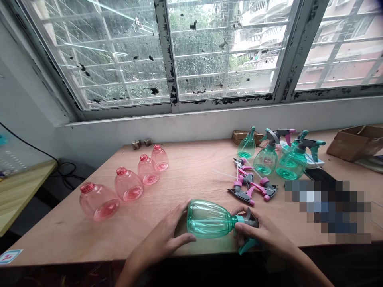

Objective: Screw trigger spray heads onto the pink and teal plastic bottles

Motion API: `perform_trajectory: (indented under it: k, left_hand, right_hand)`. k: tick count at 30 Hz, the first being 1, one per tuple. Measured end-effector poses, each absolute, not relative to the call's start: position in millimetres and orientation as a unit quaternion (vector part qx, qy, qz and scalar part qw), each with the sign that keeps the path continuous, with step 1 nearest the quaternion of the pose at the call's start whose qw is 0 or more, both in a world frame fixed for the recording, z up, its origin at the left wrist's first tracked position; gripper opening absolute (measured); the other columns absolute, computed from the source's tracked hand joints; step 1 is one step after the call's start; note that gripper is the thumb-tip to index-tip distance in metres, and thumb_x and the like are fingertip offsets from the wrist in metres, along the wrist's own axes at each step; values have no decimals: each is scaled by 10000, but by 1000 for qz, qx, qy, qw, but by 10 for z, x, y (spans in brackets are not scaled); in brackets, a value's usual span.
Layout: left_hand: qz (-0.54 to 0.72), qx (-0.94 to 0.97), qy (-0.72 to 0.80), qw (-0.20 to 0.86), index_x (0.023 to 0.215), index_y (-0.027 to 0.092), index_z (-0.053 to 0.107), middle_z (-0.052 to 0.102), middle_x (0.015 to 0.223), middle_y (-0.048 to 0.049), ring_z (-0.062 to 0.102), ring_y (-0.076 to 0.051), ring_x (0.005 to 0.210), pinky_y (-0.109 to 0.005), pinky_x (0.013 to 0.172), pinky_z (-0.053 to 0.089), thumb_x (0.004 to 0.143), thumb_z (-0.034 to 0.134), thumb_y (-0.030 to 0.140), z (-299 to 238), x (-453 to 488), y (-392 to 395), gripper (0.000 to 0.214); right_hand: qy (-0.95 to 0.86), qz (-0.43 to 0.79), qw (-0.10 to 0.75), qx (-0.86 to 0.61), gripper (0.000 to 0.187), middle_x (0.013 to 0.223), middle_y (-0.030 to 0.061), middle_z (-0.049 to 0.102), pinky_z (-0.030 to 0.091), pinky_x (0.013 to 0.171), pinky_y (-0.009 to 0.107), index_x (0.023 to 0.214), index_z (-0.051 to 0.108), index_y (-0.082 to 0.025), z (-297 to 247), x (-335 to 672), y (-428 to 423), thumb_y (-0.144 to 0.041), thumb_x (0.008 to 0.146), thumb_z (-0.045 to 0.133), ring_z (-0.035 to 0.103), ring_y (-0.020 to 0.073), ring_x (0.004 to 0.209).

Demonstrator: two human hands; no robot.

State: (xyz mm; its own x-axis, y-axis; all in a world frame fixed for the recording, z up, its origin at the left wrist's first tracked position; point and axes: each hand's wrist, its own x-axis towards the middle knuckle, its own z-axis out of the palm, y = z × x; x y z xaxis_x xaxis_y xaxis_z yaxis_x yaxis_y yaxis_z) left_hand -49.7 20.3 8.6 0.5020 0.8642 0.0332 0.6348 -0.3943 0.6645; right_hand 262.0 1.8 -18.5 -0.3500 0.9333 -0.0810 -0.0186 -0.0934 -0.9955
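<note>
Beneath a barred window (200, 59) across the top of the frame spreads a wooden table (185, 171). At its lower middle a green spray bottle (209, 219) lies sideways between a person's hands, base toward the left of the frame, spray head toward the right. The table's front edge runs just below it, and a broad stretch of wood reaches from the bottle up to the back edge. The right hand (251, 229) pinches the bottle's neck and spray head between thumb and fingers; the left hand (170, 229) curves around the base, thumb and fingers spread, though whether it presses on the plastic I cannot tell. Above the right hand lie pink-and-grey spray heads (241, 195), at least three, overlapping. Farther right stand green bottles (265, 161), at least three, their exact number hidden by overlap. Four pink bottles (128, 185), open at the neck, form a slanting row at the left. Two small blocks (136, 144) sit near the back edge, and one cardboard box (344, 143) stands at the far right.
</note>
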Motion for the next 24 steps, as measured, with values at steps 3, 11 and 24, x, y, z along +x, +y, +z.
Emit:
perform_trajectory:
  k: [3,11,24]
  left_hand:
    - [190,813,459,302,1564,314,312,388,1607,-45,375,-308,1462,-459,1234,291,906,731,400,92,-496,200,785]
    - [190,817,452,304,1574,328,275,366,1619,-33,372,-289,1466,-439,1236,294,915,727,386,83,-501,214,802]
    - [189,821,446,302,1573,327,273,376,1613,-38,380,-286,1462,-446,1236,293,915,731,395,73,-503,224,805]
  right_hand:
    - [-550,613,388,-413,419,691,15,761,548,646,301,1070,600,-173,-181,2617,18,-500,855,748,718,203,661]
    - [-548,616,389,-412,416,692,15,762,549,633,285,1073,599,-166,-185,2621,20,-485,856,754,716,192,650]
    - [-547,613,395,-410,371,691,11,763,556,625,259,1023,612,-164,-214,2618,38,-462,861,759,719,174,643]
